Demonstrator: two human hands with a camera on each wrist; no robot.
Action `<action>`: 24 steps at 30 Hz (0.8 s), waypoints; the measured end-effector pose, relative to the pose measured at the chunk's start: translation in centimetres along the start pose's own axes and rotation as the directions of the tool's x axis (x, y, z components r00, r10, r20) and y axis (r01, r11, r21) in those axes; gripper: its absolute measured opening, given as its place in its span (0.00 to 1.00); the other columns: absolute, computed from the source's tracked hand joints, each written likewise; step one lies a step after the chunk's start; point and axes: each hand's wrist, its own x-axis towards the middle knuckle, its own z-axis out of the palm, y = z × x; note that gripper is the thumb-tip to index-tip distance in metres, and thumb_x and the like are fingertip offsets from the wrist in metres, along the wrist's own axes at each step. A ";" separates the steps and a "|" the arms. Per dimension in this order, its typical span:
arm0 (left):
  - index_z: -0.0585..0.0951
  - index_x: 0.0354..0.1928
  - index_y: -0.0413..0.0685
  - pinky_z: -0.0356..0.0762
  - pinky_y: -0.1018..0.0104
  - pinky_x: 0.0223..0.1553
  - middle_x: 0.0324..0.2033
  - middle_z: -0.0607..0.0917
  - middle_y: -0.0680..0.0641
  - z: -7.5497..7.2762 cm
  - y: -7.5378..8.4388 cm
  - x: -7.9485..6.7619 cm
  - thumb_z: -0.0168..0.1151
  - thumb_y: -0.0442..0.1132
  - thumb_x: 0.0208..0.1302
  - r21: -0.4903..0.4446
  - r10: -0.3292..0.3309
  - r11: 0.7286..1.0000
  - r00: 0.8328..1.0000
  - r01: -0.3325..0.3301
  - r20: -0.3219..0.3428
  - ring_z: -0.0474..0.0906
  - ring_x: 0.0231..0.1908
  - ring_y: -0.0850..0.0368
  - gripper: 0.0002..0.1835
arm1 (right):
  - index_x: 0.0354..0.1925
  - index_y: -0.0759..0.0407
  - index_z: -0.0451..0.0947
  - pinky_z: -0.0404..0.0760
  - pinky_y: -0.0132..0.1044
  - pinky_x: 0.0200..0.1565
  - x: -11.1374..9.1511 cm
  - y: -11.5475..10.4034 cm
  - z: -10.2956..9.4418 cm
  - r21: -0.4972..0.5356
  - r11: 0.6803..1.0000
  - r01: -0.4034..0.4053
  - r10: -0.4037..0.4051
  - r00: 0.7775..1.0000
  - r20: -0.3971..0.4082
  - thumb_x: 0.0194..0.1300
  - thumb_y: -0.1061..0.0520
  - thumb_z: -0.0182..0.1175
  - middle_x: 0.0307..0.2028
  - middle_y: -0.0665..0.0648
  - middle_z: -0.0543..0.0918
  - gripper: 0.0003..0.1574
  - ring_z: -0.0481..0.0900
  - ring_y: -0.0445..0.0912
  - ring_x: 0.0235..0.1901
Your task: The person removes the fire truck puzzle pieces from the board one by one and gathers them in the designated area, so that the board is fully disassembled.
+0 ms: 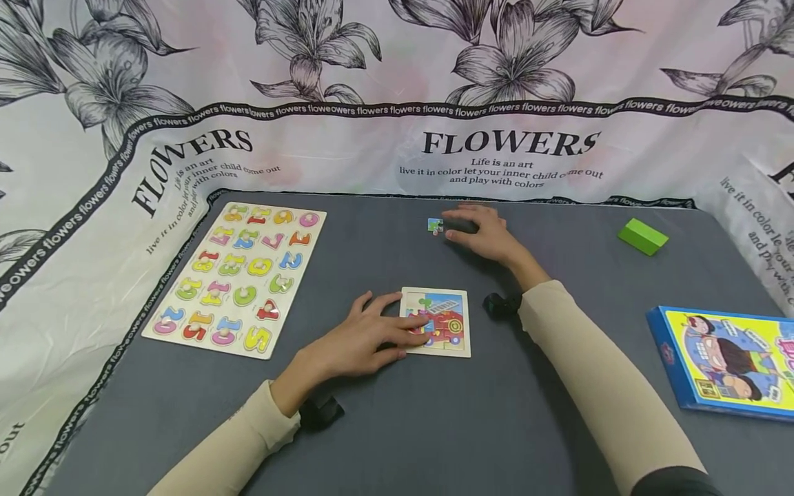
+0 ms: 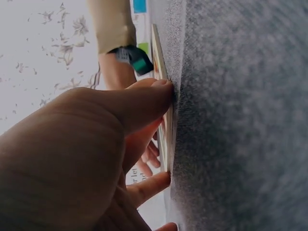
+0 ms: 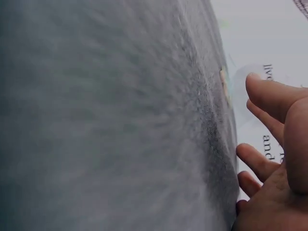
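A small square jigsaw puzzle (image 1: 455, 324) with a red fire engine and a pale wooden frame lies flat in the middle of the table. My left hand (image 1: 366, 337) rests on its left part, fingers spread over the picture and thumb along the lower edge; that part of the picture is hidden. In the left wrist view the thumb (image 2: 149, 103) touches the thin side of the frame. Farther back lies a small blue and green puzzle piece (image 1: 435, 226). My right hand (image 1: 480, 231) is just right of it, fingers loosely extended and holding nothing.
A wooden number board (image 1: 254, 272) with several coloured digits lies at the left. Toward the back right sits a green block (image 1: 643, 237). A blue and yellow box (image 1: 732, 362) lies at the right edge. Behind the grey table (image 1: 434, 420) hangs a flower-printed sheet (image 1: 347, 151).
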 end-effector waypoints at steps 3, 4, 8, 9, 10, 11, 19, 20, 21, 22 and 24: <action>0.76 0.69 0.67 0.42 0.26 0.72 0.75 0.68 0.60 -0.2 0.3 0.1 0.62 0.45 0.73 0.046 0.015 0.999 1.000 -0.015 0.000 0.51 0.79 0.43 0.24 | 0.70 0.54 0.73 0.40 0.72 0.73 -1.0 0.2 -0.3 0.040 0.999 0.031 -0.032 0.999 0.013 0.73 0.50 0.62 0.77 0.65 0.62 0.31 0.49 0.64 0.79; 0.76 0.69 0.67 0.44 0.26 0.72 0.75 0.68 0.59 -0.2 0.3 0.1 0.62 0.45 0.73 0.062 0.023 0.998 1.000 -0.022 -0.001 0.52 0.79 0.43 0.24 | 0.70 0.54 0.73 0.40 0.71 0.74 -1.4 0.2 -0.4 0.057 0.998 0.039 -0.040 0.999 0.014 0.73 0.51 0.62 0.77 0.65 0.62 0.31 0.49 0.63 0.79; 0.77 0.69 0.65 0.50 0.32 0.73 0.74 0.70 0.58 0.0 0.7 0.2 0.62 0.48 0.73 0.104 0.046 0.994 0.999 -0.044 -0.016 0.57 0.78 0.45 0.23 | 0.70 0.55 0.73 0.49 0.64 0.76 -2.9 0.4 -0.4 0.118 0.991 0.070 -0.072 0.997 0.006 0.73 0.53 0.62 0.76 0.64 0.64 0.30 0.54 0.60 0.78; 0.78 0.68 0.64 0.51 0.33 0.73 0.73 0.71 0.58 0.0 0.8 0.2 0.62 0.48 0.73 0.107 0.048 0.993 0.999 -0.046 -0.020 0.58 0.77 0.45 0.23 | 0.70 0.55 0.73 0.51 0.63 0.76 -3.3 0.4 -0.4 0.128 0.988 0.081 -0.082 0.997 0.001 0.73 0.54 0.62 0.75 0.64 0.65 0.30 0.56 0.60 0.78; 0.78 0.68 0.63 0.52 0.34 0.73 0.73 0.72 0.57 0.0 0.8 0.2 0.62 0.49 0.73 0.109 0.052 0.993 0.998 -0.049 -0.024 0.59 0.77 0.45 0.23 | 0.70 0.55 0.74 0.52 0.62 0.76 -3.6 0.4 -0.3 0.133 0.987 0.086 -0.087 0.996 -0.003 0.72 0.54 0.63 0.75 0.64 0.66 0.30 0.57 0.59 0.77; 0.78 0.68 0.63 0.53 0.34 0.73 0.72 0.73 0.57 0.1 0.9 0.2 0.62 0.50 0.73 0.112 0.054 0.992 0.998 -0.050 -0.029 0.60 0.76 0.46 0.23 | 0.70 0.55 0.74 0.54 0.62 0.75 -4.0 0.4 -0.3 0.138 0.987 0.088 -0.088 0.996 -0.005 0.72 0.54 0.63 0.75 0.63 0.67 0.30 0.58 0.59 0.77; 0.69 0.74 0.69 0.45 0.30 0.73 0.75 0.68 0.59 0.6 1.9 0.1 0.57 0.65 0.70 0.118 0.030 0.992 0.999 -0.033 0.029 0.52 0.79 0.46 0.33 | 0.64 0.53 0.80 0.62 0.60 0.67 -6.8 -0.8 0.0 0.090 0.984 0.152 -0.157 0.986 0.050 0.70 0.55 0.65 0.65 0.60 0.78 0.24 0.68 0.57 0.66; 0.68 0.75 0.70 0.43 0.29 0.73 0.76 0.67 0.60 0.6 2.0 0.1 0.56 0.67 0.70 0.118 0.015 0.993 0.999 -0.020 0.047 0.50 0.80 0.46 0.34 | 0.62 0.53 0.81 0.62 0.60 0.66 -7.1 -1.0 0.1 0.075 0.983 0.170 -0.175 0.982 0.073 0.70 0.56 0.65 0.64 0.59 0.79 0.23 0.68 0.57 0.64; 0.67 0.75 0.71 0.41 0.28 0.73 0.77 0.65 0.61 0.6 2.2 0.0 0.55 0.68 0.69 0.125 -0.001 0.992 0.998 -0.007 0.065 0.49 0.80 0.46 0.35 | 0.61 0.52 0.82 0.62 0.59 0.64 -7.4 -1.3 0.2 0.062 0.982 0.180 -0.185 0.978 0.098 0.69 0.56 0.66 0.62 0.59 0.80 0.23 0.68 0.56 0.62; 0.66 0.76 0.71 0.40 0.27 0.73 0.77 0.64 0.61 0.6 2.4 0.0 0.54 0.69 0.69 0.132 -0.012 0.991 0.997 0.002 0.078 0.47 0.80 0.45 0.36 | 0.60 0.51 0.83 0.62 0.58 0.62 -7.7 -1.7 0.2 0.044 0.981 0.189 -0.193 0.974 0.122 0.68 0.55 0.67 0.61 0.58 0.81 0.22 0.68 0.54 0.61; 0.65 0.76 0.72 0.38 0.26 0.72 0.77 0.62 0.61 0.7 2.6 0.0 0.53 0.70 0.68 0.140 -0.031 0.990 0.995 0.018 0.093 0.46 0.81 0.44 0.37 | 0.59 0.49 0.84 0.62 0.56 0.59 -8.2 -2.3 0.4 0.013 0.979 0.204 -0.204 0.965 0.163 0.67 0.55 0.67 0.60 0.56 0.81 0.22 0.67 0.53 0.58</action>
